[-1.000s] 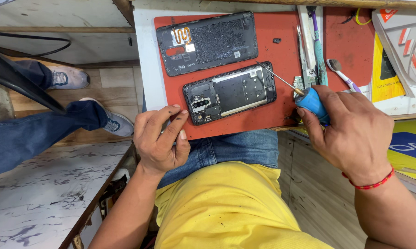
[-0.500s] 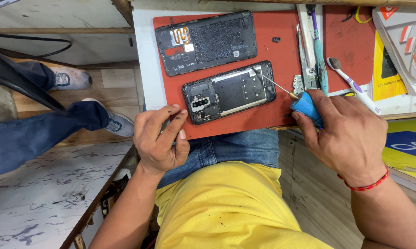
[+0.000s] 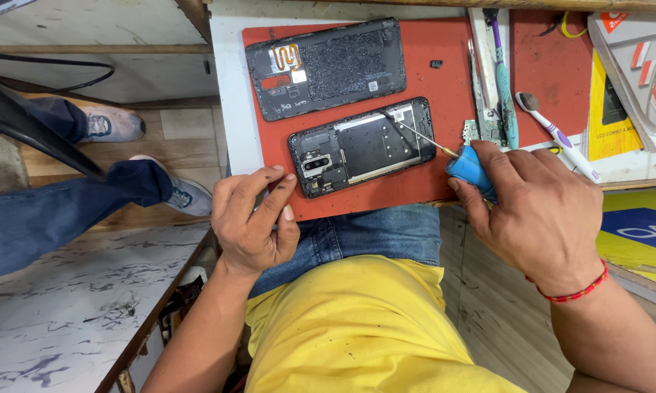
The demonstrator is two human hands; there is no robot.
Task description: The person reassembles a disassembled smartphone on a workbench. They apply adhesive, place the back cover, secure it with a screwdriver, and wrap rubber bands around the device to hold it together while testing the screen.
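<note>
Right hand (image 3: 539,211) grips my blue-handled screwdriver (image 3: 467,166), tip up-left on opened black phone (image 3: 363,146); left hand (image 3: 251,218) loosely curled, empty, nearer.

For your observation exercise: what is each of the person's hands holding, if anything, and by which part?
The right hand grips a screwdriver by its blue handle. The left hand holds nothing, resting by the opened phone.

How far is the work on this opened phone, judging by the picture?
Done: the back cover is off and lies above the phone on the red mat. In hand: the right hand holds a blue-handled screwdriver, its tip at the phone's upper right corner, while the left hand rests at the mat's edge, fingers pinched together. Left: the inner plate seems to be in place, so internals look unopened.
</note>
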